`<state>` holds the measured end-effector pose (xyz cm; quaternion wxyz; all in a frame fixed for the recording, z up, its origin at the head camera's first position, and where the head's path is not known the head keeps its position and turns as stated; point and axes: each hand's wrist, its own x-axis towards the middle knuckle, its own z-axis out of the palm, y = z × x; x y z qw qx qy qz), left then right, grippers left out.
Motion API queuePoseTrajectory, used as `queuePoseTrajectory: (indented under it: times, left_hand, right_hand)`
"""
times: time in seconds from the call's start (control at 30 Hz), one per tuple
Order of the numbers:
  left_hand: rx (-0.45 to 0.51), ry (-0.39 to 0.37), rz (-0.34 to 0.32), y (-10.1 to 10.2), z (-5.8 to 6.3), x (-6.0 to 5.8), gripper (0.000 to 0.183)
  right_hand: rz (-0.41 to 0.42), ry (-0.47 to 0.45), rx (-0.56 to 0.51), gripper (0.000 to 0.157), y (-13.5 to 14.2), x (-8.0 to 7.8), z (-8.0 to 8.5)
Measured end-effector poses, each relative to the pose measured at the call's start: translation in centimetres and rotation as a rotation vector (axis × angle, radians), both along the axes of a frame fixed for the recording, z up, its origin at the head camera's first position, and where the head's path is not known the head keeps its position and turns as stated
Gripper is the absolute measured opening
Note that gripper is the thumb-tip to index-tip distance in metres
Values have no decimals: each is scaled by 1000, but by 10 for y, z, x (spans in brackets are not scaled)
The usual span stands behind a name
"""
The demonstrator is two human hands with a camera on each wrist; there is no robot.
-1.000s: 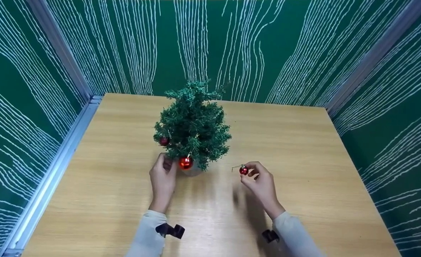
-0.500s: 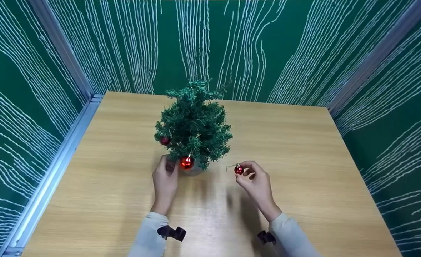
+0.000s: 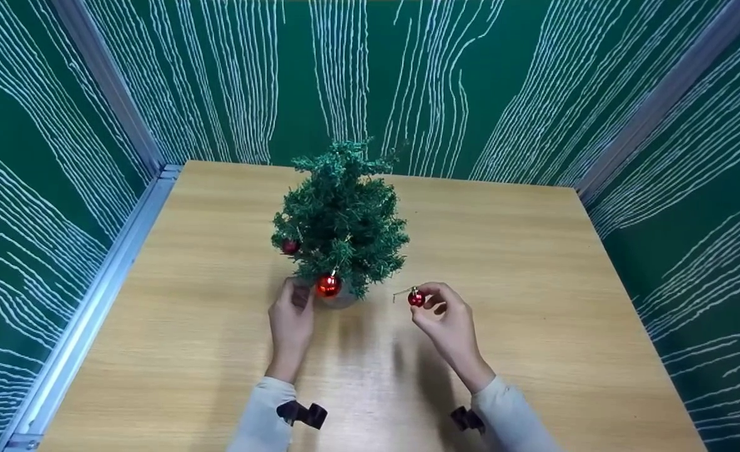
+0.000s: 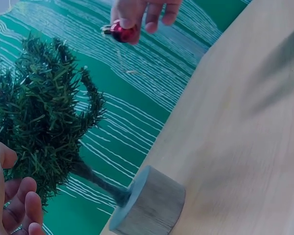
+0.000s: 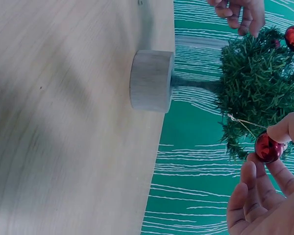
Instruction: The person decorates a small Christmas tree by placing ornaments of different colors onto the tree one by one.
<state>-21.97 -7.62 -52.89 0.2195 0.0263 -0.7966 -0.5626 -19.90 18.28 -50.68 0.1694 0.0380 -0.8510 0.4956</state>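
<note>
A small green artificial Christmas tree [image 3: 343, 216] stands upright on a round wooden base [image 4: 159, 205]. On its near side hangs a shiny red bauble [image 3: 328, 285], and a darker red bauble [image 3: 290, 246] hangs farther left. My right hand [image 3: 450, 323], to the right of the tree, pinches another red bauble [image 5: 268, 148] between thumb and fingertips. A thin hanging string [image 5: 245, 121] sticks out from its cap toward the branches. Beside the lower left branches is my left hand [image 3: 291, 323], its fingers loosely bent with nothing seen between them in the left wrist view [image 4: 14, 196].
The light wooden table [image 3: 501, 238] carries the tree left of its middle. Green walls [image 3: 401, 81] with white wavy lines enclose the back and both sides. Dark wrist camera mounts [image 3: 302, 411] sit on both sleeves.
My right hand has moved a little left toward the tree with its bauble. The left hand has drawn slightly down from the lower branches. The tree stays in place.
</note>
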Motion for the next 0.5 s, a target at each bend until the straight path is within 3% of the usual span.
queuePoseTrajectory:
  times: [0.5]
  left_hand:
    - [6, -62, -8, 9, -5, 5, 13]
  right_hand:
    - [48, 70, 29, 32, -10, 11, 12]
